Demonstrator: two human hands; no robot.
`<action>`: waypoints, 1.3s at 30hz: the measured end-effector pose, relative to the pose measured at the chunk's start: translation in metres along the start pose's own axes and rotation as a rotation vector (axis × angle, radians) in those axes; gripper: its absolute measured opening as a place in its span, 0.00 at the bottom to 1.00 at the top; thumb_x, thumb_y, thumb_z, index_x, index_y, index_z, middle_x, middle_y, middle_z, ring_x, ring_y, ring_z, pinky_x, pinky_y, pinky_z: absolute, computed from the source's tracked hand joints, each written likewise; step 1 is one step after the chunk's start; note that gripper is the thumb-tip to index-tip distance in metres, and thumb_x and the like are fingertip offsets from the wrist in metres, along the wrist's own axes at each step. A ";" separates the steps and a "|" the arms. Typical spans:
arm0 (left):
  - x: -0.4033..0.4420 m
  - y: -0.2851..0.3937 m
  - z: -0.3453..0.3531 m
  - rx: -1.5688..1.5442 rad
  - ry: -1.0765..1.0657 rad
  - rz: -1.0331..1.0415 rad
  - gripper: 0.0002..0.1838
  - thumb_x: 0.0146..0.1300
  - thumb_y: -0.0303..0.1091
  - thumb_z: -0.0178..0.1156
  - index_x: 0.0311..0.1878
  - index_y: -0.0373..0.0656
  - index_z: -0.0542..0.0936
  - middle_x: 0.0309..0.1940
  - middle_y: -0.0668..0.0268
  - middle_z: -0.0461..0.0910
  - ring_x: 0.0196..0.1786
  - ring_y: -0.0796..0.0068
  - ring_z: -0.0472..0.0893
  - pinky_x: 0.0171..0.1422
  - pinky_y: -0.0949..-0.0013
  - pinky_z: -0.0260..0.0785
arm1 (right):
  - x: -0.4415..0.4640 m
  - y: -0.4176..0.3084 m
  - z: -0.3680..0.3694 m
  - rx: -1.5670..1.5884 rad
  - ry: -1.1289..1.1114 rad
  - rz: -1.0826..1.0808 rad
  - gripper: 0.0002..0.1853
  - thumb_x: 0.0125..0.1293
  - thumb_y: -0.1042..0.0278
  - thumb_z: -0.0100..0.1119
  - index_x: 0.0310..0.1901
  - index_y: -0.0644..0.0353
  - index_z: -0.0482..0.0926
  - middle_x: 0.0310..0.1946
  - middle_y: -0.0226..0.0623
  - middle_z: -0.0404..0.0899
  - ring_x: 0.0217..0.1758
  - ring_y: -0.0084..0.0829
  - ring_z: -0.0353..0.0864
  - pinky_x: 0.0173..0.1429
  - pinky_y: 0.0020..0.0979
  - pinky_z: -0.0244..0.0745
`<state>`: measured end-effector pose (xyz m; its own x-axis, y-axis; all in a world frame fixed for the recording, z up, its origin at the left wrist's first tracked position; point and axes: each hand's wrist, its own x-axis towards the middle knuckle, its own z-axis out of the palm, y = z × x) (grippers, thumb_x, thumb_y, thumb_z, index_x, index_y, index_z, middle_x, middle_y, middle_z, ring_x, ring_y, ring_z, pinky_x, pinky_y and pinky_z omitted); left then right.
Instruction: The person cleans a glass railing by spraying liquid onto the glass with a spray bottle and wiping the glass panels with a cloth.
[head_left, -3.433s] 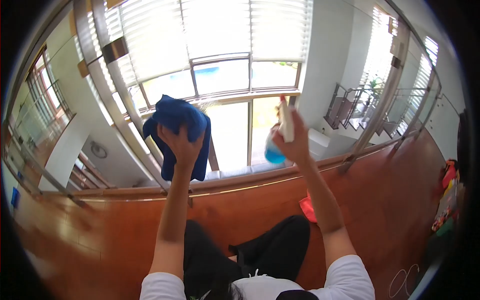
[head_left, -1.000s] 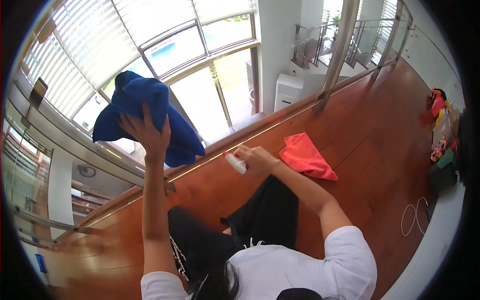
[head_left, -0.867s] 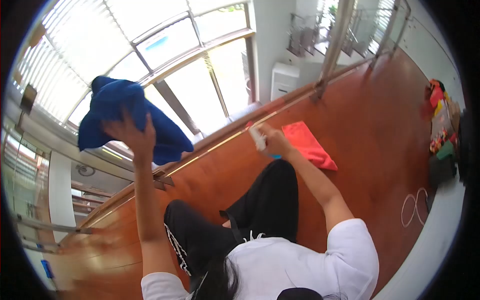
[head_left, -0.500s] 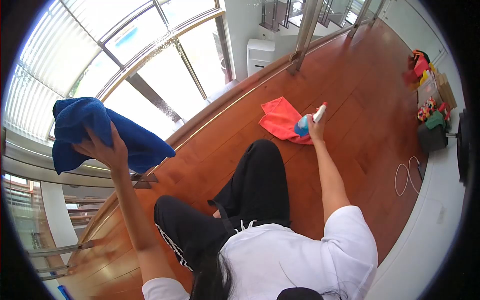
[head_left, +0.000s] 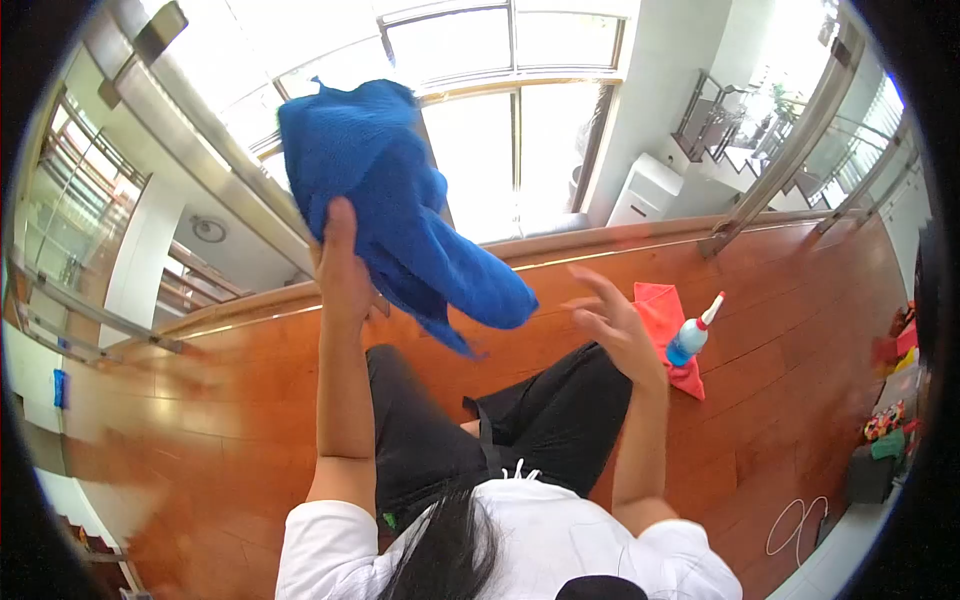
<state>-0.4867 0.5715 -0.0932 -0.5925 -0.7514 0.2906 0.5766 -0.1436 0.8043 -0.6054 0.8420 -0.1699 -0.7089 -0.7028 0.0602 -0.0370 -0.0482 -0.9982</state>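
Observation:
My left hand (head_left: 345, 270) grips a blue cloth (head_left: 385, 185) and holds it up before the glass railing, its loose end hanging down to the right. Apart from it, my right hand (head_left: 615, 325) is raised with fingers spread and holds nothing. To the right of that hand stands a spray bottle (head_left: 690, 340) with blue liquid and a white and red top. Partly beneath the bottle, a coral-red cloth (head_left: 657, 308) lies on the wooden floor.
A metal-framed railing (head_left: 190, 150) runs along the floor edge, with tall windows (head_left: 470, 150) beyond. At the right wall are a dark box (head_left: 870, 475) with colourful items and a white cable (head_left: 790, 525). Crossed legs in black trousers (head_left: 540, 410) rest on the wooden floor (head_left: 740, 450).
My right hand has let go of the spray bottle and moved left, toward the blue cloth. My left hand has brought the blue cloth rightward. The view has turned left.

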 end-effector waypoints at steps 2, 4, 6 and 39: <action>-0.013 -0.001 -0.001 0.145 -0.058 -0.080 0.21 0.66 0.48 0.55 0.48 0.37 0.76 0.45 0.66 0.76 0.45 0.76 0.75 0.44 0.71 0.69 | 0.034 -0.001 0.033 0.248 -0.053 -0.165 0.28 0.60 0.65 0.63 0.60 0.65 0.66 0.43 0.40 0.78 0.44 0.26 0.76 0.48 0.27 0.73; -0.016 0.008 -0.007 0.386 -0.370 -0.143 0.22 0.66 0.53 0.53 0.37 0.40 0.79 0.28 0.74 0.76 0.34 0.85 0.72 0.39 0.76 0.68 | 0.058 -0.014 0.050 0.250 -0.268 -0.148 0.30 0.58 0.67 0.65 0.60 0.65 0.66 0.46 0.41 0.78 0.46 0.26 0.77 0.49 0.27 0.74; -0.022 0.025 -0.004 0.476 -0.292 -0.171 0.24 0.66 0.55 0.52 0.34 0.40 0.80 0.26 0.75 0.75 0.32 0.84 0.73 0.37 0.77 0.67 | 0.061 -0.017 0.060 0.079 -0.428 -0.147 0.30 0.55 0.70 0.67 0.60 0.64 0.67 0.48 0.43 0.77 0.45 0.27 0.79 0.47 0.28 0.77; 0.024 0.059 -0.087 0.711 -0.069 -0.348 0.17 0.52 0.38 0.70 0.40 0.36 0.81 0.29 0.66 0.81 0.33 0.78 0.78 0.38 0.72 0.72 | 0.112 -0.069 -0.033 -0.458 0.238 0.063 0.22 0.60 0.49 0.63 0.34 0.66 0.83 0.24 0.28 0.77 0.27 0.18 0.73 0.33 0.23 0.69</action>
<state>-0.4183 0.4895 -0.0840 -0.7198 -0.6938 -0.0251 -0.1312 0.1004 0.9863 -0.7049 0.7899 -0.0946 -0.8580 -0.5112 0.0496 -0.2560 0.3419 -0.9042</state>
